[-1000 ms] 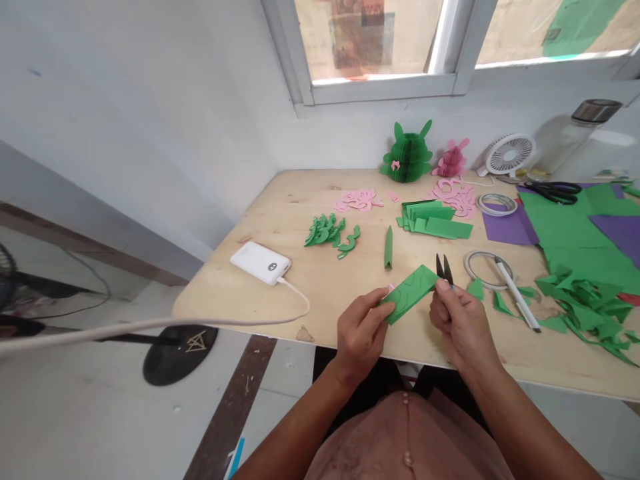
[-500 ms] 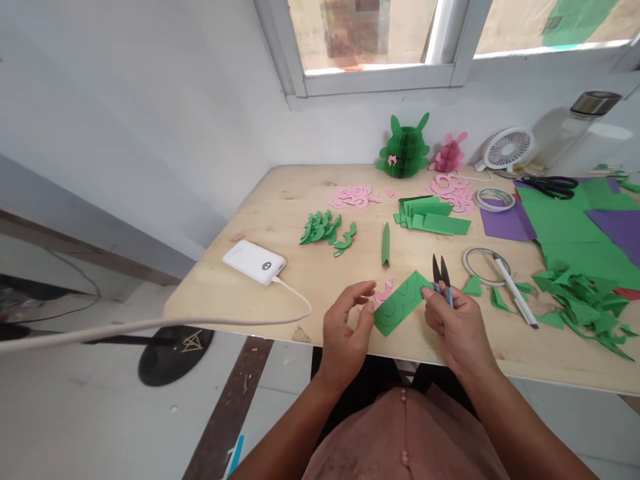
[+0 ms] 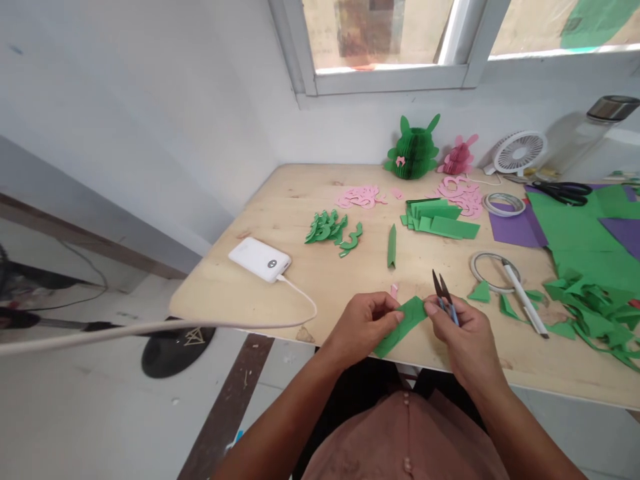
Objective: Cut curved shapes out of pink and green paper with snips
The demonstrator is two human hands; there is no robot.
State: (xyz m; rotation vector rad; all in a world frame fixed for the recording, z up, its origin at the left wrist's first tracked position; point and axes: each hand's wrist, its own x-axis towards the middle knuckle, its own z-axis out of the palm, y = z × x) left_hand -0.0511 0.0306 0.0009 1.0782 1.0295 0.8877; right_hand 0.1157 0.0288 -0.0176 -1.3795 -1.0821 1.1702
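Note:
My left hand [image 3: 367,328] pinches the upper edge of a green paper strip [image 3: 401,329] between thumb and fingers. The strip is tilted over the table's front edge, with faint curved lines drawn on it. Blue-handled scissors [image 3: 445,296] sit in my right hand [image 3: 465,333], dark blades pointing away from me and slightly apart. The thumb and finger of that hand also hold the strip's right corner. A pink paper piece [image 3: 395,291] lies just beyond the left fingers, partly hidden. Farther off is a folded green strip [image 3: 392,247].
Green cut-outs [image 3: 327,228], pink cut-outs [image 3: 361,196] and stacked green strips [image 3: 437,219] lie mid-table. A power bank [image 3: 260,259] with its cable is on the left. A marker [image 3: 525,299], tape roll [image 3: 495,272] and green scraps [image 3: 595,310] lie right. Paper figures [image 3: 414,152] and a fan [image 3: 520,152] stand behind.
My left hand has moved right and closed on the green paper strip. The strip has tilted, so its drawn face shows less. The view has shifted slightly.

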